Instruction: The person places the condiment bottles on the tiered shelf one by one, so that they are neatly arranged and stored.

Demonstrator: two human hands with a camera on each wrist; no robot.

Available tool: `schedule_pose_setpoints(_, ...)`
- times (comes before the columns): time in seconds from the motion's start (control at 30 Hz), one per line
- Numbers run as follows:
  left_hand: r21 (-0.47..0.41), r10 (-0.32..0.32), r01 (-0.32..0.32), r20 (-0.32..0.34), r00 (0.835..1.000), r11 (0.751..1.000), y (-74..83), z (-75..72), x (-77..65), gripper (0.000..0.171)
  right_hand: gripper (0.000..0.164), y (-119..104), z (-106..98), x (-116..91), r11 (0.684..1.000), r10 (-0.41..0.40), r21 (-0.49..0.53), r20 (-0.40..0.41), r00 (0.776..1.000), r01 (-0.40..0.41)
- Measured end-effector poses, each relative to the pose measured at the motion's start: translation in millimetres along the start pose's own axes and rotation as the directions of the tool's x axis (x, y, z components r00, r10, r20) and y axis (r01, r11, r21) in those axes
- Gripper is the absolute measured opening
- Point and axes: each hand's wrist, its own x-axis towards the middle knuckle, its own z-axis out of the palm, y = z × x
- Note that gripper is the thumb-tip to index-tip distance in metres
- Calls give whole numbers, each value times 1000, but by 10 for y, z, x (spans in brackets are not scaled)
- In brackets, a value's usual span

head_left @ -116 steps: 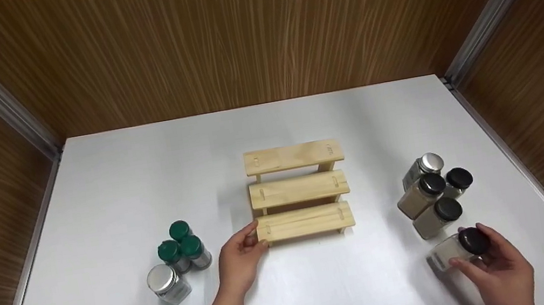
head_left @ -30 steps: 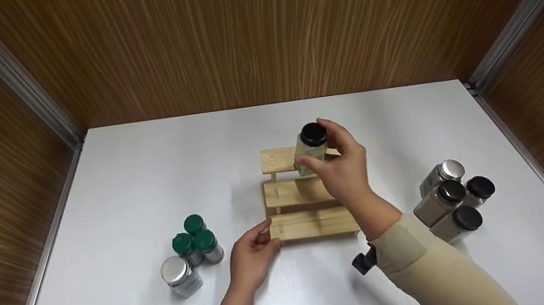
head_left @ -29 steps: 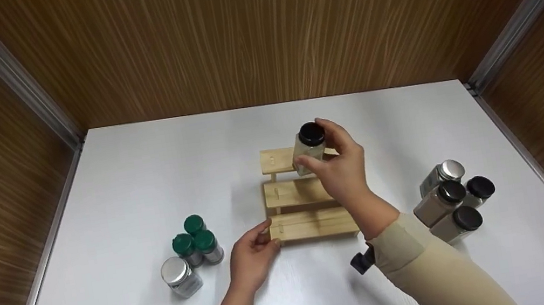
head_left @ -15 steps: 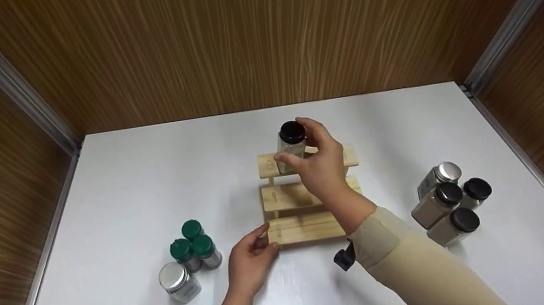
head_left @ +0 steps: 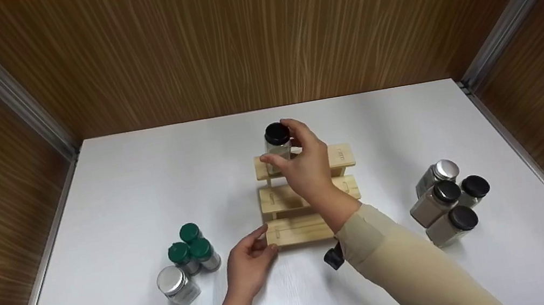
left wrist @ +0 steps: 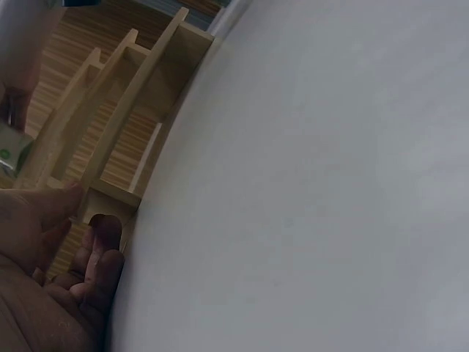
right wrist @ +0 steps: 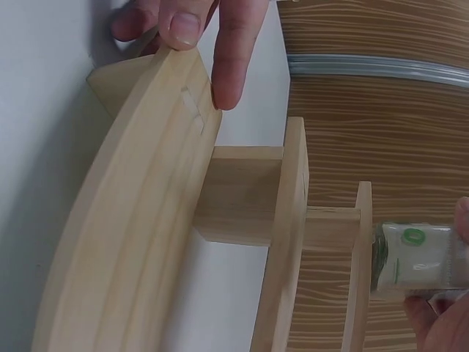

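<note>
A three-tier wooden spice rack (head_left: 306,194) stands mid-table. In the head view, my right hand (head_left: 305,166) grips a clear spice jar (head_left: 278,147) with a black lid, upright at the left end of the top tier. The right wrist view has the jar's base (right wrist: 381,258) right at that tier's edge; whether it bears its weight there I cannot tell. My left hand (head_left: 249,265) pinches the left end of the lowest tier, its thumb at the front corner. Part of the tiers is hidden behind my right hand and forearm.
On the right stand several jars: one with a silver lid (head_left: 445,169) and others with black lids (head_left: 462,218). Left of the rack are green-capped shakers (head_left: 202,250) and a silver-lidded jar (head_left: 178,285). Wood-grain panels (head_left: 253,35) wall in the white table (head_left: 112,210).
My right hand took the black-lidded jar from the right side, brought it over the rack, then shifted it left along the top tier. My left hand kept its hold on the rack.
</note>
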Motion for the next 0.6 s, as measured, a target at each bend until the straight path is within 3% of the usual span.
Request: schedule_pose_setpoints(0.6,36,-1,0,1,1000,999,0,4,14,48,72,-43,135,23,996,10,-87,0,1000,-10)
